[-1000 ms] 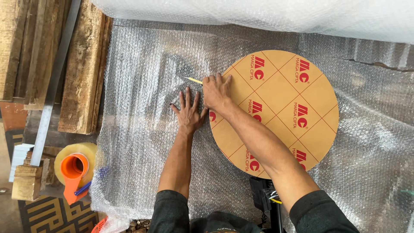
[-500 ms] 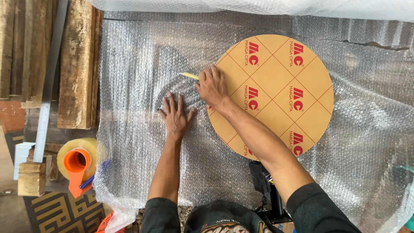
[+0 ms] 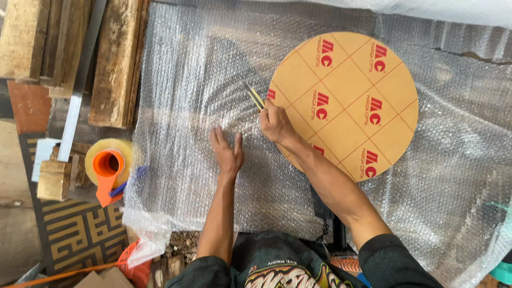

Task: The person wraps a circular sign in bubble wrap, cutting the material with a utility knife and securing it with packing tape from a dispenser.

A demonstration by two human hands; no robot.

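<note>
Cutter (image 3: 254, 96), yellow: right hand (image 3: 276, 124) closed, gripping it at round disc (image 3: 346, 101) edge; left hand (image 3: 228, 152) open, pressing flat on bubble wrap (image 3: 186, 106).

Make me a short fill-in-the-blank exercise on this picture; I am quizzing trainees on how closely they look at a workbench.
1. The left hand lies flat on the sheet of ____ wrap.
2. The right hand grips a thin yellow tool at the edge of the brown disc, whose shape is ____.
3. The tape roll with the orange dispenser lies to the ____ of the wrap.

Missing words: bubble; round; left
</note>
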